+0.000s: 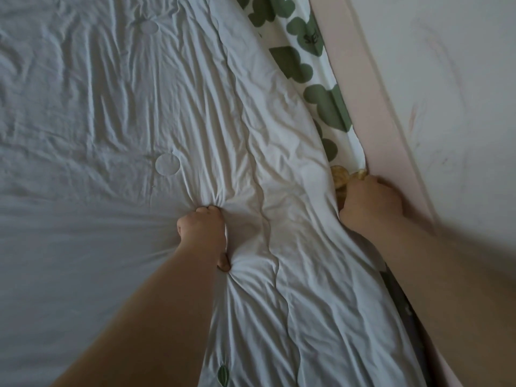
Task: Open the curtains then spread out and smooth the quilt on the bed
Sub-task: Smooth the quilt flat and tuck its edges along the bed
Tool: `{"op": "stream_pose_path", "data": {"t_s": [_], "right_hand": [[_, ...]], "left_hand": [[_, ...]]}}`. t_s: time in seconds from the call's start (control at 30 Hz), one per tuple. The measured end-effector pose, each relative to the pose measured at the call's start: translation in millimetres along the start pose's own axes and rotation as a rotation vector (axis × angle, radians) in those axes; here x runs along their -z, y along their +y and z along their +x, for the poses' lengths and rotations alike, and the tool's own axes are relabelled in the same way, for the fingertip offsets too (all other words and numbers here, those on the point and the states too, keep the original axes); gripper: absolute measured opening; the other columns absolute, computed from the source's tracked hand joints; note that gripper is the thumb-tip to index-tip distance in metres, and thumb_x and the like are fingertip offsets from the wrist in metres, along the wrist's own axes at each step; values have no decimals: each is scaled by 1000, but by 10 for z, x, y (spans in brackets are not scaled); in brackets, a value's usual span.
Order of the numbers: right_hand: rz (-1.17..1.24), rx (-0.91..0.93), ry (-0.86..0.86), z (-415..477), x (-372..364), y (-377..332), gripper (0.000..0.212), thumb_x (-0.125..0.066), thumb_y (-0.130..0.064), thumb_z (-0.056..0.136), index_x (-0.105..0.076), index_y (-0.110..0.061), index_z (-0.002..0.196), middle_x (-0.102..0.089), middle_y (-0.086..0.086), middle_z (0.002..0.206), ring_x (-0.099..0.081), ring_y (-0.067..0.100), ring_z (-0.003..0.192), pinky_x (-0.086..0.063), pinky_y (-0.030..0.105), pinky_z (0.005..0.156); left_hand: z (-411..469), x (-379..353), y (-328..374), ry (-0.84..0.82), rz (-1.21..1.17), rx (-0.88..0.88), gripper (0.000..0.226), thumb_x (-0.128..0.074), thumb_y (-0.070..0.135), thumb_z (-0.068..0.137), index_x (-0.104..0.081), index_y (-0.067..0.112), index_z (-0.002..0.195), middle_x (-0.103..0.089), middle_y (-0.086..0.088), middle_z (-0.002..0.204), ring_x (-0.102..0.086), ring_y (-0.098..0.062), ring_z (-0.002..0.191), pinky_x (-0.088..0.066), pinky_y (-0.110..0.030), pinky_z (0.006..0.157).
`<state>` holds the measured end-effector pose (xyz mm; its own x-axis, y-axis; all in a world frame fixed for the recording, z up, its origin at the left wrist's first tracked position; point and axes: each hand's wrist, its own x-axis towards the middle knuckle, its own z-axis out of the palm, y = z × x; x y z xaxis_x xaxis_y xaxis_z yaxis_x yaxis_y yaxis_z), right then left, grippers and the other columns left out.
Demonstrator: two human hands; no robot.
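Observation:
A wrinkled white quilt covers most of the bed, its stitched border seam running from top centre down to the lower right. My left hand is closed on a bunched fold of the quilt near the seam, with creases radiating from the grip. My right hand grips the quilt's right edge down in the gap beside the bed rail, its fingers partly hidden. No curtains are in view.
A white sheet with green heart shapes shows along the quilt's right edge. A pale pink bed rail borders it, with a white wall behind. A small tan object sits in the gap by my right hand.

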<state>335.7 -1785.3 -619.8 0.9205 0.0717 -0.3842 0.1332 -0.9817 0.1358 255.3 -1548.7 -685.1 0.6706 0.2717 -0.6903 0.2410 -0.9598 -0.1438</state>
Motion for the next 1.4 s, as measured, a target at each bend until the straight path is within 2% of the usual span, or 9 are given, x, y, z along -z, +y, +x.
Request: {"op": "stream_pose_path", "data": {"t_s": [0.1,0.27,0.43,0.57,0.83,0.97,1.1,1.27,1.4], "right_hand": [[64,55,57,3,-47,-15,35,-41,-19,92,-45,-9,126,-42,22,120,-54,39,96,-48,43,78],[132,4,43,26,-126,-65,36,-33,-23,97,-40,-14,130,-28,23,132,-50,38,86,-46,43,83],[158,2,38,-4,-113,-50,33,-32,-22,97,-42,-12,127,-34,20,123,-39,28,71,-47,43,80],[150,-49,-43,-42,-105,-34,30,-39,-17,95,-46,-10,123,-30,21,131,-43,29,75,-48,42,83],[117,-34,21,-15,-132,-3,25,-36,-12,96,-53,-4,111,-51,20,117,-56,37,96,-45,39,74],[118,-20,-17,-34,-147,-4,23,-36,-11,95,-55,-5,108,-57,19,114,-58,36,99,-42,37,72],[-151,-38,5,-41,-33,30,28,-37,-8,97,-64,-5,105,-65,14,109,-63,31,99,-48,36,76],[-213,-89,-38,-67,-32,-45,33,-37,-5,95,-61,-2,118,-56,21,124,-60,34,106,-50,41,83],[-106,-39,301,-74,-15,-311,37,-37,-8,93,-51,0,126,-37,26,137,-55,41,103,-46,45,84]], "left_hand": [[-6,-11,-3,10,-3,-11,83,-78,36,73,-32,7,137,-44,-8,135,-51,-26,122,-50,-40,89],[-23,2,-13,-28,-4,-9,108,-90,45,53,-32,7,136,-45,-7,133,-51,-25,123,-50,-40,90],[-1,-22,-18,10,-12,-17,92,-83,39,67,-32,6,136,-45,-8,137,-50,-26,124,-50,-42,93],[-16,0,-10,-44,-3,-14,116,-92,47,47,-31,8,138,-45,-6,135,-50,-25,124,-49,-40,91],[7,-26,-12,-19,-19,-13,107,-88,43,58,-29,8,140,-43,-7,138,-49,-26,125,-49,-40,93],[-24,-5,-7,-53,-5,-7,123,-92,50,44,-28,8,140,-43,-6,137,-49,-25,125,-47,-40,93],[-36,-9,-14,-41,-17,-12,122,-92,49,45,-28,8,141,-43,-6,137,-49,-25,126,-47,-39,95],[-44,-41,-48,-26,-31,-30,125,-92,50,42,-28,10,141,-43,-5,137,-48,-24,127,-45,-38,96],[-24,-53,-50,-14,-55,-30,123,-93,48,43,-29,9,141,-44,-6,136,-49,-24,126,-45,-38,95]]}}
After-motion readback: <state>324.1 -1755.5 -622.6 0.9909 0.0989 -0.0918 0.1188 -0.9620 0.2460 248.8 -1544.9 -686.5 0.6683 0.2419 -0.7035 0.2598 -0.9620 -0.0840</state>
